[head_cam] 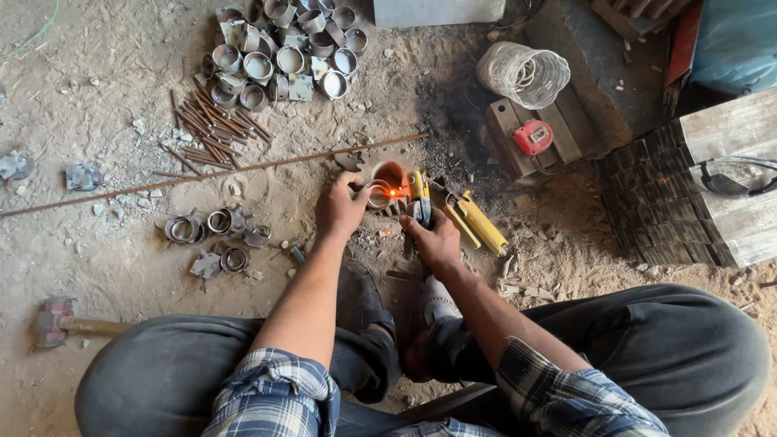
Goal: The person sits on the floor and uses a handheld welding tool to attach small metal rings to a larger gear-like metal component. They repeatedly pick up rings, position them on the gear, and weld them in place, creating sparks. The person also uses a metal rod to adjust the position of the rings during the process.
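Observation:
My left hand rests on the dirt floor and steadies a short metal ring against a rusty gear wheel. A bright orange glow shows where the ring meets the tool tip. My right hand grips a yellow-handled welding holder, its tip touching the ring. Both forearms reach down from plaid sleeves over my bent knees.
A pile of several metal rings and short rusty rods lies far left. A long thin rod crosses the floor. More finished rings sit left, a hammer near left, yellow clamp, wire coil, red tape measure right.

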